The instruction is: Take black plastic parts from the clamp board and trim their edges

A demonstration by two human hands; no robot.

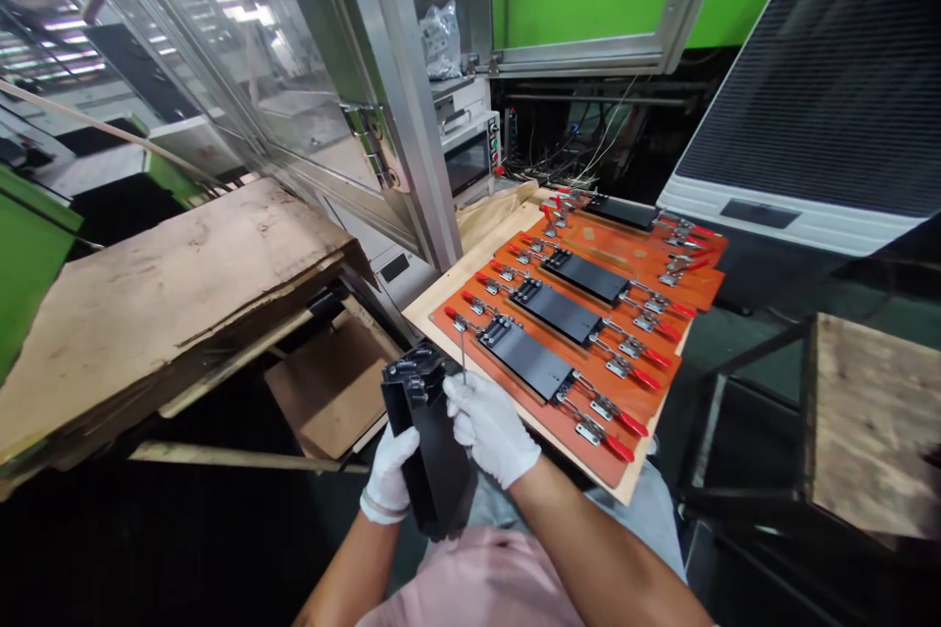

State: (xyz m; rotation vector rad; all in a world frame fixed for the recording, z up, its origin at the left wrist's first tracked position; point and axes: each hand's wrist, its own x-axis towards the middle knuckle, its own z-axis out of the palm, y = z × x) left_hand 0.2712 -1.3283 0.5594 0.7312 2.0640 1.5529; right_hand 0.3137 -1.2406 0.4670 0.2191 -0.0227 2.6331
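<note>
My left hand (pixel 389 475), in a white glove, is closed around the side of a long black box-shaped plastic part (pixel 445 475). The part stands tilted in front of my body, its end with raised fittings facing up. Close beside that upper end, my gloved right hand (pixel 494 429) pinches a thin metal rod (pixel 464 353) that points upward. The rod's lower end is hidden by my fingers. Just beyond my right hand lies an orange board (pixel 607 257), where several black parts, such as the nearest one (pixel 527 359), sit between red-handled toggle clamps (pixel 604 438).
The orange board rests on a light wooden tabletop (pixel 424 309). To the left is a cardboard-covered bench (pixel 176 284); to the right, a wood-topped stand (pixel 878 411). A metal-framed clear door (pixel 397 108) rises ahead, near a green machine (pixel 588 10) and loose cables (pixel 588 152).
</note>
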